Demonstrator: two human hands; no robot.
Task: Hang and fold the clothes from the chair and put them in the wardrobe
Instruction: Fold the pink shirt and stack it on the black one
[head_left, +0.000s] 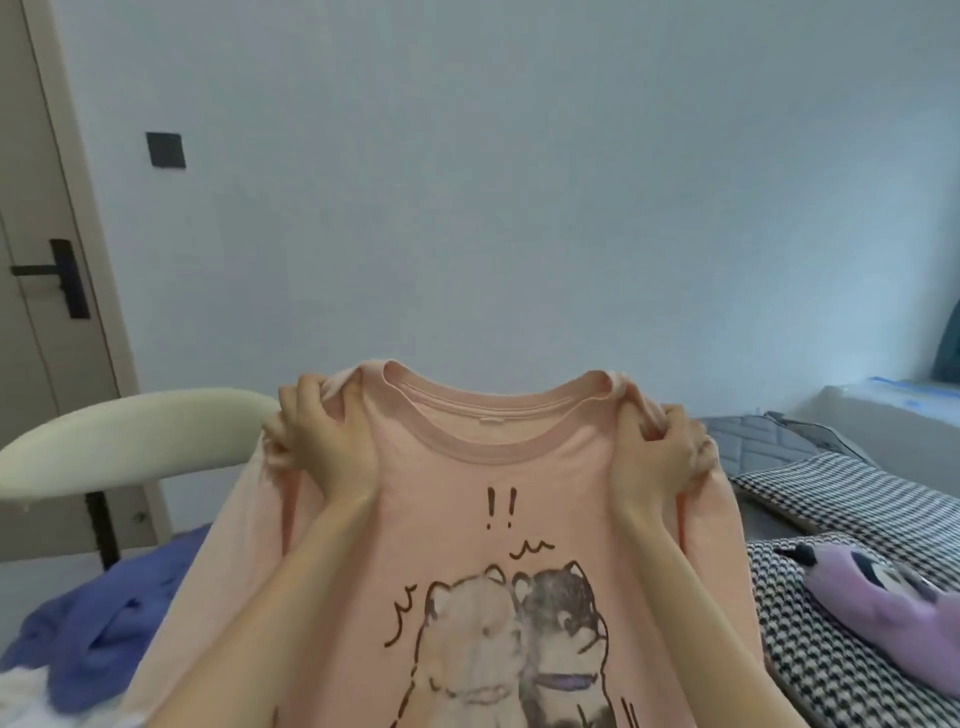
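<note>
Before a pale blue wall (519, 182) I see the pink shirt (467, 467) held up in the air, above a cream chair (130, 431); my left hand (322, 441) and right hand (660, 452) each grasp one shoulder of it with curled fingers

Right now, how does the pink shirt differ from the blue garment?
The pink shirt is held up, spread between the left hand and right hand; the blue garment lies crumpled, untouched. The pink shirt carries a cartoon print; the blue garment looks plain. Both are clothing.
</note>
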